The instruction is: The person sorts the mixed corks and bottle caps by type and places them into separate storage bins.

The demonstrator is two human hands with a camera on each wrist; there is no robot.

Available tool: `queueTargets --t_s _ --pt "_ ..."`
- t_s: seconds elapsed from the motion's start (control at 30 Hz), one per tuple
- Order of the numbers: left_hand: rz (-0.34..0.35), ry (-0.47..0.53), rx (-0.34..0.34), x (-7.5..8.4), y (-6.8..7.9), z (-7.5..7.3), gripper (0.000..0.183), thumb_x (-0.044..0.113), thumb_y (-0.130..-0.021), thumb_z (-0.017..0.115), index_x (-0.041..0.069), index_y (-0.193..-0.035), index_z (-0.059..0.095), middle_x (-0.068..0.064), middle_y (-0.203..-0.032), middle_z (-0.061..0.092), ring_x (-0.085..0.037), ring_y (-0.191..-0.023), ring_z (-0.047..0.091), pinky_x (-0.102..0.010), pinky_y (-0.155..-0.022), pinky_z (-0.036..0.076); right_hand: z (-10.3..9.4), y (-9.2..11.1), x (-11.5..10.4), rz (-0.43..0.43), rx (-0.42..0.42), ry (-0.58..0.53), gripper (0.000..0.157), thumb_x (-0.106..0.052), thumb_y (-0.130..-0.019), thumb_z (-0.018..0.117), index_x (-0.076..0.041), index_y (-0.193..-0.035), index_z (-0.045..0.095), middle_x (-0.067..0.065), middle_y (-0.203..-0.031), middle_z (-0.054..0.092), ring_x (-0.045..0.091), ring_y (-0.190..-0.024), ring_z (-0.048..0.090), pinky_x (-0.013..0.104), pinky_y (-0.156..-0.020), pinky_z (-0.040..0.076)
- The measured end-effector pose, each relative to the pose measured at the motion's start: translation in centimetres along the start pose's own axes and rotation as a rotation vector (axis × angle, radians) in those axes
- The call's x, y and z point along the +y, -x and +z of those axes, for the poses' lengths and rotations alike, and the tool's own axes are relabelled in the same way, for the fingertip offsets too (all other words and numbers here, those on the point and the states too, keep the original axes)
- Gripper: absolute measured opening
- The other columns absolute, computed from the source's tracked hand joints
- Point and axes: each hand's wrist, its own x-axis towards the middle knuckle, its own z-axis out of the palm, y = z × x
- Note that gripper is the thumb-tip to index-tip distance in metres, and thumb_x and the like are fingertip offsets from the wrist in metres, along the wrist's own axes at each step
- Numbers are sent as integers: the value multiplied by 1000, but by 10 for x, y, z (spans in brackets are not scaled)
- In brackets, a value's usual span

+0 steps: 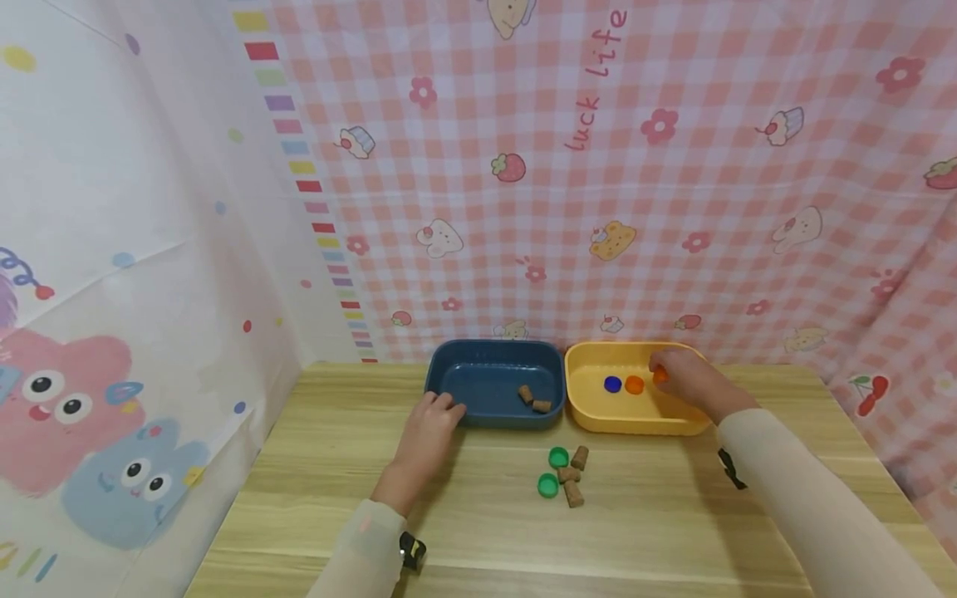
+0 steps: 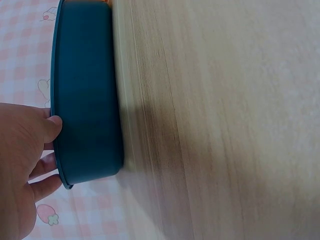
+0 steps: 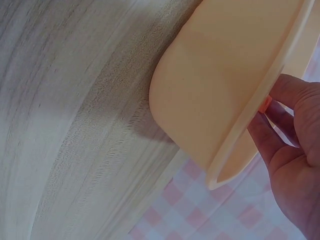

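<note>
My left hand (image 1: 434, 428) grips the front left rim of a dark blue basin (image 1: 467, 374), thumb on the outer side and fingers over the edge. Two corks (image 1: 542, 406) lie inside that basin. Over the right end of a yellow basin (image 1: 598, 415), my right hand (image 1: 684, 378) pinches an orange bottle cap (image 1: 660, 374). The right wrist view shows only a sliver of this cap (image 3: 265, 104) between thumb and fingers, partly hidden by the basin's rim. A blue cap (image 1: 613, 384) and another orange cap (image 1: 634, 384) lie in the yellow basin.
On the wooden table (image 1: 478, 531), in front of the basins, two green caps (image 1: 548, 485) lie beside three corks (image 1: 573, 493). The basins stand side by side at the table's back edge, close to a pink checked cloth (image 1: 478, 208).
</note>
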Motion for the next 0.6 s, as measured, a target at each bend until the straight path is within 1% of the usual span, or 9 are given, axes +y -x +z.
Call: queueTargets --t_s 0.2,0.33,0.6 --pt "1 -3 4 0 0 0 23 -7 -87 69 7 -102 80 -10 -92 70 -26 -78 55 -38 -76 50 -1 -2 0 -4 -26 -5 19 -1 -84 80 3 -99 68 12 -90 71 26 -82 63 48 -84 57" --pt "-3 5 -4 1 0 -1 23 -7 -87 69 6 -103 80 -10 -93 70 -27 -78 55 -39 -76 50 0 -3 -1 -9 -23 5 19 -2 -85 80 3 -99 68 13 -91 71 27 -82 63 48 -84 57" --pt "-15 -7 -24 1 0 -1 24 -7 -87 69 6 -104 80 -11 -93 70 -26 -79 55 -38 -77 50 1 -3 -3 -21 -44 5 22 -7 -86 81 2 -103 69 15 -99 72 32 -91 66 50 -89 56"
